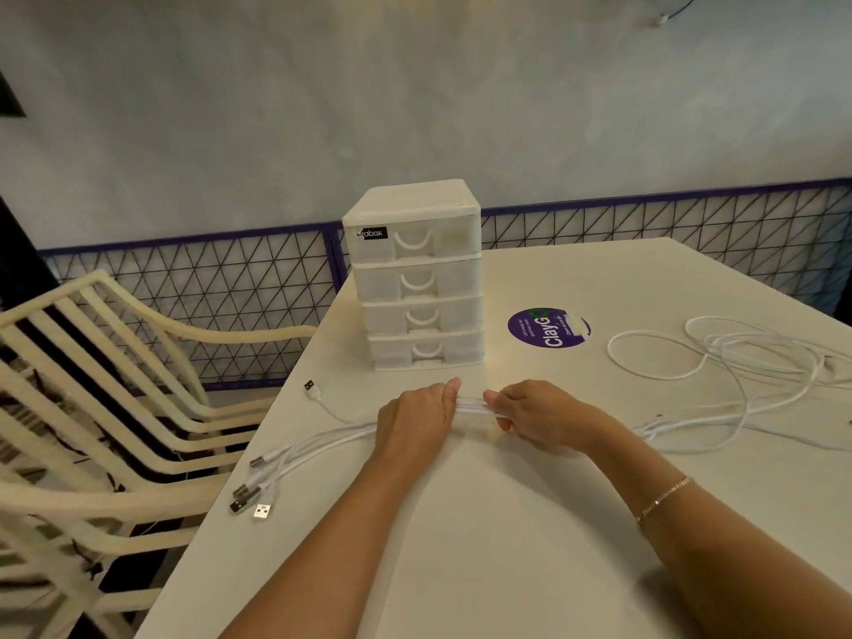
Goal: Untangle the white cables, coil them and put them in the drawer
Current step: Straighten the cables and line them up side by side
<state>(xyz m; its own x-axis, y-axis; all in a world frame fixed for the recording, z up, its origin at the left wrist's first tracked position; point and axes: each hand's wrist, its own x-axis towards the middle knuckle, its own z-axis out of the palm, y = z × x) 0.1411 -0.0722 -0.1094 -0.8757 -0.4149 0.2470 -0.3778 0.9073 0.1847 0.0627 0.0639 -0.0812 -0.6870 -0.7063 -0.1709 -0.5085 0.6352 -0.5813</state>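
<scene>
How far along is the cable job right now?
Done: the USB plug ends lie gathered at the table's left edge. In hand: the left hand and right hand grip the white cable bundle. Left: loose loops uncoiled; the white plastic four-drawer box is closed.

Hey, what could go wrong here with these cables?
The USB plugs lie at the table edge; pulling the bundle could drag them off. The loose loops on the right look tangled and may knot tighter as the left hand and right hand pull. All drawers look closed.
</scene>
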